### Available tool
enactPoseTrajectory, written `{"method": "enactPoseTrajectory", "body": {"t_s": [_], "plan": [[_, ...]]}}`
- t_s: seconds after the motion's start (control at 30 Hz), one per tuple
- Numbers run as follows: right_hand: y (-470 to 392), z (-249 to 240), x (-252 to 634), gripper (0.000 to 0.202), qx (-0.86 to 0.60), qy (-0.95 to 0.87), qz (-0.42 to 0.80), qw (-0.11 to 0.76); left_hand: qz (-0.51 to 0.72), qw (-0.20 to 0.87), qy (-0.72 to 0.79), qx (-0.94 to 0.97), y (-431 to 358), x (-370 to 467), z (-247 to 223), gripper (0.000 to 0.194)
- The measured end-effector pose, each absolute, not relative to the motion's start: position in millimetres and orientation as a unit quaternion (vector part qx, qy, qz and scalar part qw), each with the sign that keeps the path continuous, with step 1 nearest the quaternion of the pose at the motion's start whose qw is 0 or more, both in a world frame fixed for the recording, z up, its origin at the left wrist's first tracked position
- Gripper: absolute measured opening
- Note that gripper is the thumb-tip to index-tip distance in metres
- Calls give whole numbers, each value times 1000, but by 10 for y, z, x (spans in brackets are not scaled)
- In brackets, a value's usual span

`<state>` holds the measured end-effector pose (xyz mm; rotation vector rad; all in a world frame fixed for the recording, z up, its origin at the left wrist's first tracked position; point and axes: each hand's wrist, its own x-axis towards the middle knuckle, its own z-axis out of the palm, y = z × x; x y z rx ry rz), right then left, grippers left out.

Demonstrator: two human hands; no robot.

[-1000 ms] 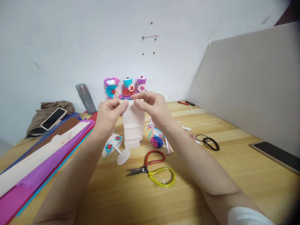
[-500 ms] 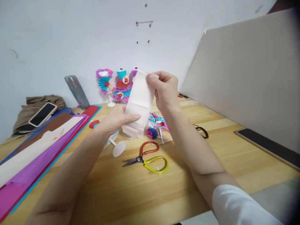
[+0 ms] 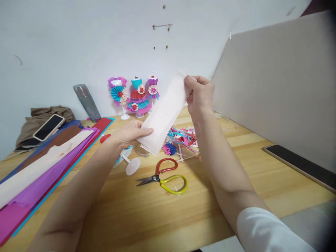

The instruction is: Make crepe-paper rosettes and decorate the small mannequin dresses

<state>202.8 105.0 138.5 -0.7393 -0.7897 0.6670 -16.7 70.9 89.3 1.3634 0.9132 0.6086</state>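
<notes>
A pale pinkish-white paper strip (image 3: 165, 112) hangs slanted in the air between my two hands. My left hand (image 3: 133, 133) grips its lower left end, thumb on top. The upper right end is pinched in my right hand (image 3: 201, 91). Below the strip, scissors (image 3: 154, 178) with one red and one yellow handle lie on the wooden table with blades parted. A small stand with a white round base (image 3: 133, 166) lies on its side below my left hand. Behind the strip are a roll of clear tape (image 3: 141, 149) and a heap of coloured paper scraps (image 3: 183, 136).
Three small decorated dress forms (image 3: 138, 96) stand by the wall. Coloured paper sheets (image 3: 47, 157), a phone (image 3: 49, 127) on brown cloth (image 3: 56, 113) and a grey-green bottle (image 3: 87, 102) are at the left. A dark, flat device (image 3: 301, 166) lies at the right.
My right hand has moved right, drawing the strip out longer and flatter at more of a slant. My left hand has barely moved. The third dress form is now uncovered.
</notes>
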Motion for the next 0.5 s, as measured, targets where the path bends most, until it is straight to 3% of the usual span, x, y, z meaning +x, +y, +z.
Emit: {"method": "enactPoseTrajectory", "body": {"t_s": [0.5], "plan": [[1184,1296,2128,15,-321,-349,334,814,299,567,390,661,693,-177,899,23]]}}
